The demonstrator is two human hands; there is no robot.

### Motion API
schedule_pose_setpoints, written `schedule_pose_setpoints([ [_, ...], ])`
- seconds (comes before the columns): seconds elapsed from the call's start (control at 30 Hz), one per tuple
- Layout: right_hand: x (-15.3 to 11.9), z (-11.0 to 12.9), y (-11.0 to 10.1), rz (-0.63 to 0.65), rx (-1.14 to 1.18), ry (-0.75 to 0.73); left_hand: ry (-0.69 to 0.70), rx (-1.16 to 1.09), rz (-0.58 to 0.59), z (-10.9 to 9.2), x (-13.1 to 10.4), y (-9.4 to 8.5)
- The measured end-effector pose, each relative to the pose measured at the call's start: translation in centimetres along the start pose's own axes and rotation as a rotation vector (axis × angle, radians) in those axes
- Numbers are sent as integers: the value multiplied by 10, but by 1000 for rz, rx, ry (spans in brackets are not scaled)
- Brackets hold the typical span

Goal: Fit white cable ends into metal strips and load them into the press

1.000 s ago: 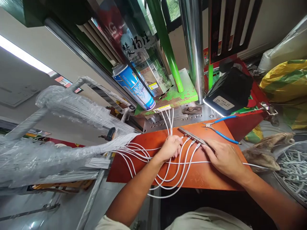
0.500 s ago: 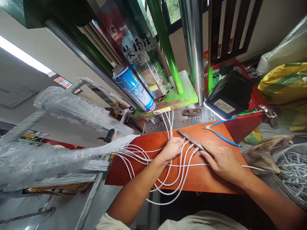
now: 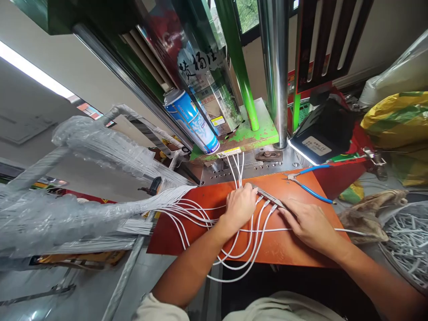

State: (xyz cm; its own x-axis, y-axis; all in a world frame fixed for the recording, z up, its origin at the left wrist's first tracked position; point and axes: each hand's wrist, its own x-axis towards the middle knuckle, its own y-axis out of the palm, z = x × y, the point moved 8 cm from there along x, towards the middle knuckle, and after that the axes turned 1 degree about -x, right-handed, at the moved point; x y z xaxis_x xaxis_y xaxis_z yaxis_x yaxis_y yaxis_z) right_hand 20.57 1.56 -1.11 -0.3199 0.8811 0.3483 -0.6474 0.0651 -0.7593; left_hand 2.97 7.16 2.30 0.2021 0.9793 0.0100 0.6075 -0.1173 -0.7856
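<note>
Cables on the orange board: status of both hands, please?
Left hand flat on white cables. Right hand on metal strip holding the cable ends. Blue pliers lie apart, behind right hand.

Both forearms reach forward, left hand (image 3: 240,206) palm-down with fingers curled, right hand (image 3: 309,223) apparently flat, fingers extended.

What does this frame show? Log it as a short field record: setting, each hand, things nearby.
setting: orange work board in front of a green press machine
left hand: left hand rests on white cables, fingertips at the strip's near end
right hand: right hand lies flat at the metal strip that carries the cable ends
cables: looped over the board's front edge; a wrapped bundle feeds in from the left
nearby: blue-handled pliers on the board, spray can on the machine, bin of white pieces at right
</note>
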Motion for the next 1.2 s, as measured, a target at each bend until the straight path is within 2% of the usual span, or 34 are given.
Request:
schedule_pose_setpoints([
  [0.07,0,3,0,-4,-24,0,207,298,-108,-29,-23,-2],
  [0.1,0,4,0,-5,-29,-3,294,409,-114,-40,-35,4],
  [0.17,0,5,0,1,-38,-2,372,517,-71,-49,-53,22],
  [0.23,-1,5,1,14,-54,6,363,558,-48,-47,-60,36],
  [0.33,0,5,2,23,-101,6,319,534,-17,-38,-56,46],
  [0.47,3,7,3,49,-65,-32,305,470,2,-34,-48,48],
  [0.67,6,6,1,78,-2,-39,343,491,-6,-37,-52,58],
  [0.77,5,6,3,87,-8,-39,327,502,41,-37,-51,57],
  [0.87,4,6,7,91,-60,-47,320,425,138,-33,-43,41],
  [0.93,4,6,11,95,-80,-48,269,276,130,-22,-30,16],
  [1.0,2,4,12,101,-56,-45,158,78,-15,0,-10,-18],
  [1.07,1,0,11,117,-1,-35,44,-138,-243,28,10,-49],
  [1.1,1,-3,10,135,33,-30,-2,-256,-337,42,20,-59],
  [1.13,3,-7,8,156,68,-26,-42,-389,-393,54,30,-63],
  [1.17,7,-10,5,175,98,-23,-82,-541,-392,64,42,-61],
  [1.2,14,-14,2,182,115,-23,-124,-708,-340,70,55,-53],
])
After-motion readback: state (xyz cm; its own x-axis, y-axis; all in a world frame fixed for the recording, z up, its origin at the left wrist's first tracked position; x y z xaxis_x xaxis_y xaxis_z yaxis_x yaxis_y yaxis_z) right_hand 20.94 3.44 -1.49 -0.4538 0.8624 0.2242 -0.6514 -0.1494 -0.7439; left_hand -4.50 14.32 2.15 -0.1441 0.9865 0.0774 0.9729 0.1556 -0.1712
